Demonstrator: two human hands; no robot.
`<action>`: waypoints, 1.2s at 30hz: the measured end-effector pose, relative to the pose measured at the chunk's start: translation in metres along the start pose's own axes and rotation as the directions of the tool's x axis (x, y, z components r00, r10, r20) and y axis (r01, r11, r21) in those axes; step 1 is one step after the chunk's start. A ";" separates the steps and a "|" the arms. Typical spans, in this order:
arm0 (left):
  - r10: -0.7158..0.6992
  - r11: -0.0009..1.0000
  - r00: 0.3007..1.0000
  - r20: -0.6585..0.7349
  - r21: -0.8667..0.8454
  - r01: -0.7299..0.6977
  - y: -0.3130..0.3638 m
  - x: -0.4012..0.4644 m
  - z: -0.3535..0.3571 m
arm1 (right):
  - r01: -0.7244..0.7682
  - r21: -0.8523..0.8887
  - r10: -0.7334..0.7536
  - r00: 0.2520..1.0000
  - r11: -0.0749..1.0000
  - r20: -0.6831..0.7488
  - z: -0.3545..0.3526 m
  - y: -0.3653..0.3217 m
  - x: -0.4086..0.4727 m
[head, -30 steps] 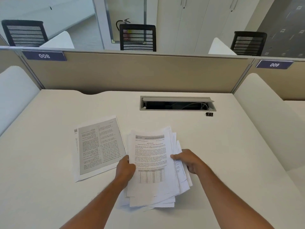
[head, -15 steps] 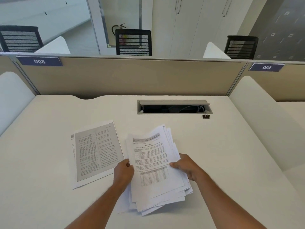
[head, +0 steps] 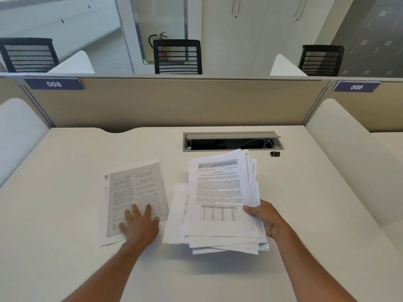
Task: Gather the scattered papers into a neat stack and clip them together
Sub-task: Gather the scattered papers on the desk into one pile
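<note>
Head view. Open-plan office, beige partition at the far edge of a white desk [head: 65, 214], a cable hatch [head: 232, 141] set into the desktop at far centre-right. A small black binder clip [head: 275, 153] stands just beside the hatch's right end, well apart from both hands.

Right hand [head: 265, 216] grips the loose bundle of papers [head: 220, 201] at its right edge, thumb on the top sheet, fingers underneath. Bundle looks lifted and tilted, far end higher; a shadow lies on the desk under its near edge. Sheets fanned and uneven at the near and right sides, so not yet squared.

Left hand [head: 139, 223] lies flat, fingers spread, on the near part of the separate printed sheet [head: 133, 199]. This sheet rests on the desk just left of the bundle, long axis running near to far with a slight tilt, right edge close beside the bundle's left edge.

Key relation: the sheet is directly under the left hand and to the left of the held bundle. Judgement: the left hand is placed to slide or lift it rightward onto the bundle. Squaring and clipping remain; the clip lies far-right, nearer the right hand.
</note>
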State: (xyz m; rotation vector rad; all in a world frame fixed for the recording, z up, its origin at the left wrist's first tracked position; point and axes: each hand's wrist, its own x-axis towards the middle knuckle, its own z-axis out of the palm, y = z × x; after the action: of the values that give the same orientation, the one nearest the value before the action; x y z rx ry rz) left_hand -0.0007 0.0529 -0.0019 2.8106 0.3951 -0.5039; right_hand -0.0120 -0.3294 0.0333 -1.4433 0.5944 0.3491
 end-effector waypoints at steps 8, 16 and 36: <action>0.183 0.983 0.983 -0.009 0.007 -0.183 0.033 -0.025 0.019 | 0.038 0.129 -0.037 0.999 0.991 -0.015 -0.004 -0.011 0.002; 0.413 0.841 0.900 -0.142 -0.321 -0.436 0.059 -0.061 0.018 | 0.016 0.063 -0.016 1.000 0.998 0.010 0.008 -0.011 0.001; 0.023 0.835 1.000 0.021 -0.550 -0.008 0.048 -0.021 -0.008 | -0.075 -0.568 -0.115 0.949 0.820 -0.292 0.062 -0.002 -0.005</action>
State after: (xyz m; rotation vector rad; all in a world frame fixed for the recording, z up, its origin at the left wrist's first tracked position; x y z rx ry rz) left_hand -0.0024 0.0059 0.0230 2.2418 0.4301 -0.3510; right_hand -0.0041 -0.2676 0.0395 -2.1186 0.7706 0.2932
